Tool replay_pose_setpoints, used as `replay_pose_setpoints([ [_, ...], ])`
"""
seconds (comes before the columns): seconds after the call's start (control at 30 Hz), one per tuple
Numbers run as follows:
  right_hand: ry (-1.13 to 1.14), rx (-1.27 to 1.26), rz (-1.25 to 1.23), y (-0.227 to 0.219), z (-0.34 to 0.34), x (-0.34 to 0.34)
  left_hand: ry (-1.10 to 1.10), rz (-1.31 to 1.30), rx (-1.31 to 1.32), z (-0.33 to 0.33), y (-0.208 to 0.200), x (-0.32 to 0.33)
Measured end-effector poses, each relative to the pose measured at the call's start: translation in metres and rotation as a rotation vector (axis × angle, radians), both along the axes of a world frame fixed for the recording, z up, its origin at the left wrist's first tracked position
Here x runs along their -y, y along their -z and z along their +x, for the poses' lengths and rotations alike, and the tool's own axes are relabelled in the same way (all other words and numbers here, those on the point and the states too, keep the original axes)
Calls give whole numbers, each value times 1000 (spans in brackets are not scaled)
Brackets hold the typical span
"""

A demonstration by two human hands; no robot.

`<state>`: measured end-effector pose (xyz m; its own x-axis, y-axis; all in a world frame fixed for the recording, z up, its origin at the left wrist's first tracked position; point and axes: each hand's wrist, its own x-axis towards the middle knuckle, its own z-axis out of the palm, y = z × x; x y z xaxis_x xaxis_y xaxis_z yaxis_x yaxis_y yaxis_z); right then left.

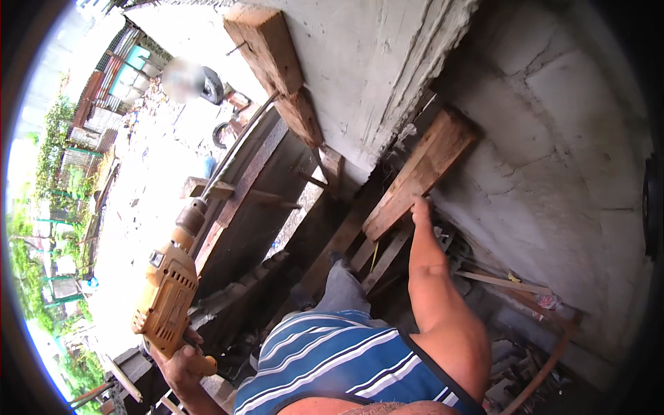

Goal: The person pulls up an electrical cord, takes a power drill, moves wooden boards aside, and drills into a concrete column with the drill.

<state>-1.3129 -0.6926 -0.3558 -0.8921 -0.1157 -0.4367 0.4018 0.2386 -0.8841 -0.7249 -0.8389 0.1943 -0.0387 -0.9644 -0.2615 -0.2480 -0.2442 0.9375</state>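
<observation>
A yellow-tan power drill (166, 297) points upward at the left, with my left hand (178, 365) closed round its handle. From its chuck (191, 216) runs a long thin bit (235, 151) up to a rough wooden post (280, 66) against the concrete; the tip seems to meet the wood, though I cannot tell how deep it sits. My right arm reaches out, and my right hand (420, 207) grips the lower edge of a thick wooden beam (422, 173). Some of its fingers are hidden behind the beam.
A nail (236, 48) sticks out of the post. Concrete wall (366, 62) rises ahead, and a cracked block wall (553, 131) stands at the right. Planks (387, 259) and scrap lie below. Outside at the left are tyres (211, 86), rubble and plants.
</observation>
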Motion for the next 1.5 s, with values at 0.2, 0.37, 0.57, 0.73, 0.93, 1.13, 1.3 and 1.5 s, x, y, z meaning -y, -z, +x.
replay_pose_setpoints([
  [0.2,-277,-87,265,5,-28,14,2,-29,134,-25,6,-4],
  [0.37,-277,73,118,14,-60,15,44,32,126,-32,11,5],
  [0.57,-252,66,266,-6,-27,23,-6,-15,20,-27,-3,-3],
  [0.73,-297,330,69,-25,86,20,25,-55,-186,-17,-7,10],
  [0.93,-1307,242,-602,-324,262,182,162,-102,-457,-11,-2,40],
  [1.13,-1432,306,-1160,-495,354,263,313,15,-778,-27,18,80],
  [1.3,-1240,352,-1015,-545,359,274,423,167,-980,-39,14,106],
  [1.5,-1051,302,-933,-563,356,306,410,328,-1145,-55,6,133],
])
